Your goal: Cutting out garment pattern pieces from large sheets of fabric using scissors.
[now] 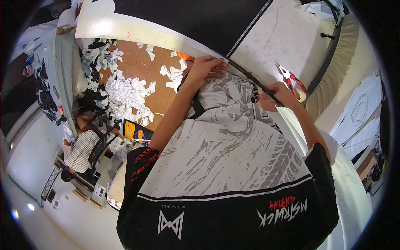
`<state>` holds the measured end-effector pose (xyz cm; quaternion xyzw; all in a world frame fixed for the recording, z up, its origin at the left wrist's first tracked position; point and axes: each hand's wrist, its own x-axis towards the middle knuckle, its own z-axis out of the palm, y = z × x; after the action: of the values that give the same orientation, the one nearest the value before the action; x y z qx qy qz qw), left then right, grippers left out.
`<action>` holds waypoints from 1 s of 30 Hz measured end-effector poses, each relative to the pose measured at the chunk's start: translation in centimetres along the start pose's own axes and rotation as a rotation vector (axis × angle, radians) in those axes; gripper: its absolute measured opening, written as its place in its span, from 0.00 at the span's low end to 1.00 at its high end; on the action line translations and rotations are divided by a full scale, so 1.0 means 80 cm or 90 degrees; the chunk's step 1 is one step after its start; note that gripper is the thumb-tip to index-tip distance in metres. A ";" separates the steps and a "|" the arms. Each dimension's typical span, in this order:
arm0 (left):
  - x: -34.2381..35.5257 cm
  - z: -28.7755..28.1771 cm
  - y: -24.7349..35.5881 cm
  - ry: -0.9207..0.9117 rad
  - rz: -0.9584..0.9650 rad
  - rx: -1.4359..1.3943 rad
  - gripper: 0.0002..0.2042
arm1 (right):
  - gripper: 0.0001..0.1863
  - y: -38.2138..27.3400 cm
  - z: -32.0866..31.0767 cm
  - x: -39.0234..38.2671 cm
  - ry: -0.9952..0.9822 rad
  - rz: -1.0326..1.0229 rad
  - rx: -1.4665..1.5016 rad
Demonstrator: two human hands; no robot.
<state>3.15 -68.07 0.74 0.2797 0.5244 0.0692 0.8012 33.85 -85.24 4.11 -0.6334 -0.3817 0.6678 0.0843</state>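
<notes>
A large piece of black fabric point(183, 21) lies on the white tabletop, its printed border running down to a corner at the near edge. My left hand point(206, 70) is at that corner, thumb and fingers pinched together on the fabric's edge. From there a narrow dark strip point(252, 78) follows the table's edge to the right; whether it joins the fabric I cannot tell. My right hand point(280, 95) has its fingers closed on the strip's right part, some fingertips hidden beneath. Pliers with red handles point(290, 80) lie on the tabletop beyond my right hand.
White fabric scraps point(125, 96) are heaped on the brown floor at the left. A person in a striped top point(81, 152) sits beyond them by a black chair. A gathered beige cloth cover point(339, 62) borders the table's right side. White sheeting point(352, 187) hangs at lower right.
</notes>
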 end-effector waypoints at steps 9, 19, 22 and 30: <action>0.005 0.003 0.005 0.004 0.006 0.003 0.12 | 0.20 0.002 -0.006 0.009 -0.007 0.045 0.020; -0.011 -0.001 0.007 -0.022 -0.007 -0.004 0.14 | 0.22 -0.040 0.007 0.018 -0.007 0.077 0.070; -0.019 0.000 0.011 -0.033 0.001 -0.010 0.14 | 0.28 -0.045 0.012 0.016 0.006 0.037 0.045; -0.026 -0.012 0.012 -0.019 0.017 -0.012 0.12 | 0.25 -0.074 0.018 0.030 0.020 0.021 -0.017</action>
<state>1.56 -67.71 2.63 0.2799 0.5078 0.0808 0.8107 29.91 -80.24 5.78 -0.6509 -0.3790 0.6540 0.0709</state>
